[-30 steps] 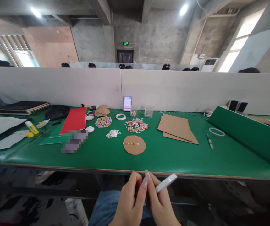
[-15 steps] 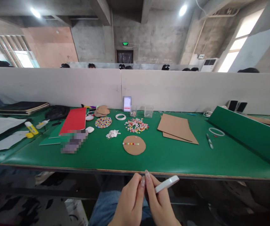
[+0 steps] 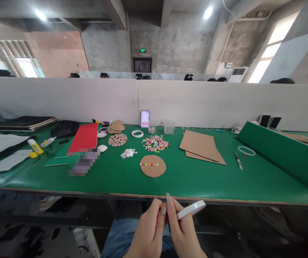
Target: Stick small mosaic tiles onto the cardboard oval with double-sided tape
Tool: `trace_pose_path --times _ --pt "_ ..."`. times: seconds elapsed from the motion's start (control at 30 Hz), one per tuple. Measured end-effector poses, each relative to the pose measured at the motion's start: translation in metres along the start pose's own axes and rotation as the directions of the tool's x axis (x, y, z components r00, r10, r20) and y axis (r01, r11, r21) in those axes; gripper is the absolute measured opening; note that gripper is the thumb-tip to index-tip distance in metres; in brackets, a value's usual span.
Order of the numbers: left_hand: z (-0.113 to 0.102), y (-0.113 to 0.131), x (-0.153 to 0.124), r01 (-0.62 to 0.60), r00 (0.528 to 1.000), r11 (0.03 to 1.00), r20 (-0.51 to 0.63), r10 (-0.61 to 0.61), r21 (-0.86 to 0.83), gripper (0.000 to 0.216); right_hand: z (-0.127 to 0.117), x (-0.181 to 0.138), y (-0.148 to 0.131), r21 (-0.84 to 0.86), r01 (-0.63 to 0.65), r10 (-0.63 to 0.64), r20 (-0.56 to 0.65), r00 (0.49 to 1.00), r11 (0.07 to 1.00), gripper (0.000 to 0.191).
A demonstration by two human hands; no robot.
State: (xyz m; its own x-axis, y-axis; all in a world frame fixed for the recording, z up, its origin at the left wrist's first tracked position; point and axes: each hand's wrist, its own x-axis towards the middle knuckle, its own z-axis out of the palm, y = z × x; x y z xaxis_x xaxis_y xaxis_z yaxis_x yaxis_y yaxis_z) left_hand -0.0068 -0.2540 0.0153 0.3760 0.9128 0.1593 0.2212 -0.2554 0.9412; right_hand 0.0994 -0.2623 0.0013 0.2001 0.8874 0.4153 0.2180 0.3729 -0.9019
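Below the table's front edge, my left hand point(image 3: 151, 224) and my right hand point(image 3: 182, 224) are held together over my lap, fingertips close to each other. A white roll of tape point(image 3: 193, 209), seen nearly edge-on, sticks out to the right from between the fingers of my right hand. My left hand is closed in a pinch; whatever its fingertips hold is hidden. On the table ahead lies a round cardboard disc point(image 3: 153, 172) with one row of small coloured tiles point(image 3: 148, 164) across it.
Behind the disc are a pile of coloured tiles point(image 3: 156, 143) and white scraps point(image 3: 128, 153). A tile-covered disc point(image 3: 117, 140) lies left of them. Cardboard sheets point(image 3: 200, 145) and a marker point(image 3: 238, 161) are on the right, a red folder point(image 3: 84, 138) and glue stick point(image 3: 35, 146) on the left.
Both hands stay together almost in place. The tape roll in my right hand has shifted very slightly to the right.
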Motion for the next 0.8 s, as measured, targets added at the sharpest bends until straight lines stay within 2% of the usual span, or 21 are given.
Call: trace_pose_path --times 0.17,0.33,0.43,0.57,0.8 --pt "-0.001 -0.003 0.0 -0.014 1.0 0.998 0.024 0.013 0.066 0.033 0.003 -0.008 0.015 0.039 -0.044 0.046 -0.051 0.998 0.998 0.036" --pt "0.0 -0.004 0.0 -0.044 0.999 0.991 0.004 0.043 0.124 0.032 0.006 -0.015 0.025 0.074 -0.099 0.111 -0.192 0.975 0.992 0.034" --pt "0.0 -0.005 -0.001 -0.079 0.997 0.987 0.005 0.079 0.138 0.032 0.005 -0.013 0.018 0.107 -0.09 0.106 -0.147 0.983 0.99 0.036" --pt "0.0 -0.003 -0.002 -0.077 0.997 0.992 -0.009 0.078 0.097 0.033 0.003 -0.01 0.01 0.15 -0.176 0.202 -0.181 0.962 0.973 0.036" --pt "-0.002 0.009 -0.001 -0.066 0.998 0.998 -0.012 0.066 -0.015 0.034 0.001 -0.014 0.015 0.235 -0.274 0.324 -0.209 0.922 0.932 0.041"
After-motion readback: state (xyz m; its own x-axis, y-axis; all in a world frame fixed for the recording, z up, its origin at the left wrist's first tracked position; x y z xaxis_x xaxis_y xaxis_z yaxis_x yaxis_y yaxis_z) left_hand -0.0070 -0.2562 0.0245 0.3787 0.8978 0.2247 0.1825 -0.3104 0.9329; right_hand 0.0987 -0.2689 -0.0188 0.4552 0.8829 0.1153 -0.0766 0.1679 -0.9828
